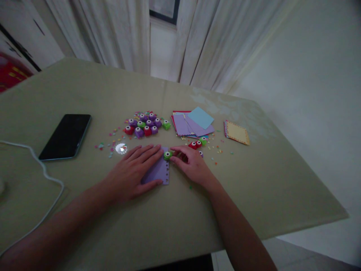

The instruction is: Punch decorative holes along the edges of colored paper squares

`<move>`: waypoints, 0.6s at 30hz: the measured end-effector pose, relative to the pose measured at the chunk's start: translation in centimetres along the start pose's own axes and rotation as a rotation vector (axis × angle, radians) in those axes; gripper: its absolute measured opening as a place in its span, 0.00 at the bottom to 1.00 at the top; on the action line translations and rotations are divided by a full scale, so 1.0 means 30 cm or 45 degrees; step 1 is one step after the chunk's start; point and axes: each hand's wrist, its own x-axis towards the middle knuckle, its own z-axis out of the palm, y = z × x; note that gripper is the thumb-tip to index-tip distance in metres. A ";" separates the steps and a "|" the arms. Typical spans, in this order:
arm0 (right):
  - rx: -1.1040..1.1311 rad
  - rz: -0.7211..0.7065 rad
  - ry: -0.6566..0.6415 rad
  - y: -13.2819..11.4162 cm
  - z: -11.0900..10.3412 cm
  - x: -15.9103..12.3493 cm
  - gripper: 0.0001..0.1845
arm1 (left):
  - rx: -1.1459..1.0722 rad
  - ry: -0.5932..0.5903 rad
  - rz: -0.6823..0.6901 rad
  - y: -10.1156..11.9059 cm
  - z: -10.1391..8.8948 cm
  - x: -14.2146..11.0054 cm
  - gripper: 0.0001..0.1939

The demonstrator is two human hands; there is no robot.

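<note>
My left hand [138,167] lies flat, fingers spread, over a sheet of purple paper [158,172] on the table. A row of small punched holes runs along the paper's right edge. At the upper part of that edge sits a small green craft punch [167,155] with an eye-like button on top. The fingertips of my right hand [191,163] are closed on it from the right. Just beyond this hand are red punches [194,144] and a green one [203,141], with a purple punch partly hidden by the knuckles.
Several purple, red and green punches [143,124] cluster beyond my left hand, among coloured paper bits. A stack of coloured paper [183,126] and yellowish cards [237,132] lie farther right. On the left are a clear round disc [121,148], a dark tablet [66,137] and a white cable [45,171].
</note>
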 end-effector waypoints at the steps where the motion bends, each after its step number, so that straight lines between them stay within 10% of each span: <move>1: 0.020 0.020 0.014 0.001 0.001 0.000 0.16 | -0.008 0.020 0.002 -0.002 -0.006 0.002 0.44; 12: 0.398 0.421 0.036 -0.024 -0.014 0.053 0.09 | -0.015 0.128 -0.042 -0.029 -0.020 0.017 0.37; 18: 0.279 0.576 -0.211 -0.067 -0.052 0.142 0.12 | -0.060 0.142 0.016 -0.018 -0.018 0.026 0.35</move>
